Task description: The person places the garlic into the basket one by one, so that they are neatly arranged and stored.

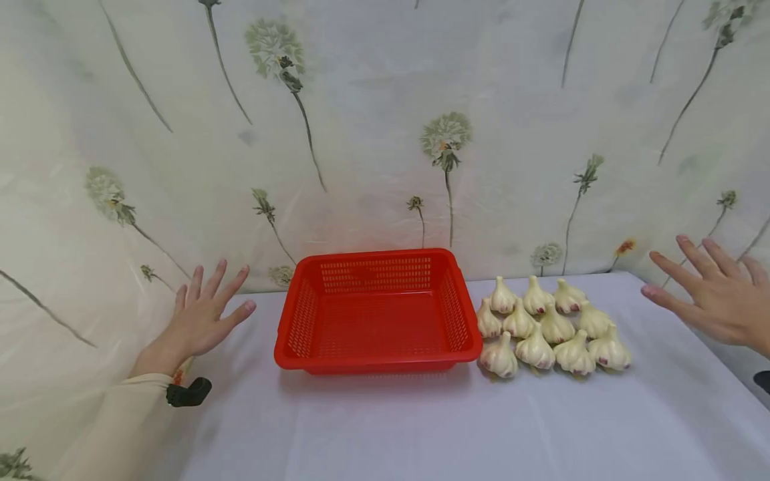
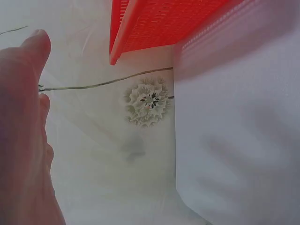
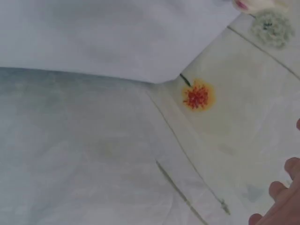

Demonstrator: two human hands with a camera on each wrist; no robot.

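Observation:
My left hand (image 1: 204, 317) is raised over the table's left side with its fingers spread, holding nothing. In the left wrist view the same hand (image 2: 23, 136) fills the left edge. A red plastic basket (image 1: 377, 364) with slotted walls stands to its right, and no contents show inside. Several garlic bulbs (image 1: 534, 347) sit in rows against the basket's right side. Beyond them, over the table's right edge, my right hand (image 1: 716, 294) is held up with spread fingers and nothing in it. Only fingertips (image 3: 293, 166) of it show in the right wrist view.
A white cloth covers the table (image 1: 385, 427), whose far corner (image 3: 161, 77) shows in the right wrist view. Close behind it hangs a pale curtain (image 1: 373, 133) printed with dandelions. A black strap mount (image 1: 189, 393) is on the left wrist.

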